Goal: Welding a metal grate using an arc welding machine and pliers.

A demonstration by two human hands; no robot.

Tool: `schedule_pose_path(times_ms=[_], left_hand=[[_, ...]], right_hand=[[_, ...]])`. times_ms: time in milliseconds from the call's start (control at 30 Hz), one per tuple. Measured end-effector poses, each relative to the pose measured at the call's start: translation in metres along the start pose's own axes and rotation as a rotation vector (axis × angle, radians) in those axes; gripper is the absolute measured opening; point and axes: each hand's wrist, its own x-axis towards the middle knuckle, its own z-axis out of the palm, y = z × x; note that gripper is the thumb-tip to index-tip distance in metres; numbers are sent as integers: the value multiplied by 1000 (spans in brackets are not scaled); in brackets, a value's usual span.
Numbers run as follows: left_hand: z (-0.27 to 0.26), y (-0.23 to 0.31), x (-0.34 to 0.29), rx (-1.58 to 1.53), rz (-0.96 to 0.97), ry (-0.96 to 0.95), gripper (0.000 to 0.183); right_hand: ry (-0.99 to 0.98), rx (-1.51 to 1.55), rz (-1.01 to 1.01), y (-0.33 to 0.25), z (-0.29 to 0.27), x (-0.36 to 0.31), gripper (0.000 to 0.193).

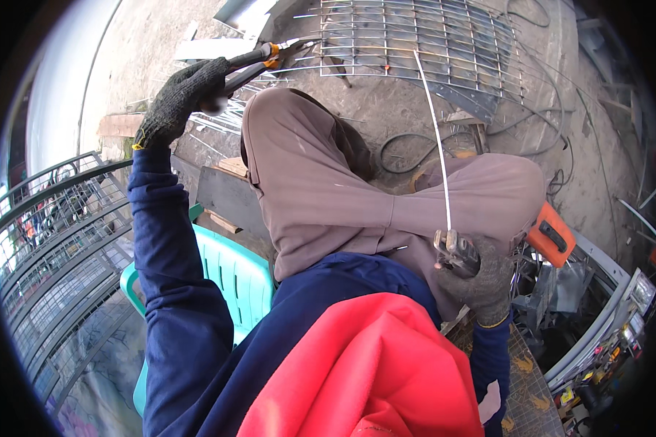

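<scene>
My left hand (182,103), in a dark grey knit glove, is closed round the handles of pliers (273,55) with orange and dark grips. The jaws of the pliers are at the left edge of a wire grid (415,36), by the end of one rod. My right hand (485,280), also gloved, is closed on a welding electrode holder (455,253) by my right thigh. From the holder a long pale welding rod (435,131) points away, its far tip over the near part of the grid. I cannot tell whether the tip touches it.
Under the grid lies a grey metal sheet (481,102). Dark cables (401,170) loop across the floor. A turquoise plastic chair (233,273) stands at my left, beside metal railings (69,218). An orange plastic thing (552,234) and metal scraps (561,291) are at my right.
</scene>
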Motion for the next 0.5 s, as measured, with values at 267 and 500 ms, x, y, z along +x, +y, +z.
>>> schedule_pose_path(times_ms=[267, 500], left_hand=[[9, 43, -8, 757, 104, -168, 46], [23, 73, -10, 738, -20, -120, 45]], right_hand=[[-5, 6, 9, 1, 2, -2, 78], [17, -19, 24, 1, 4, -7, 78]])
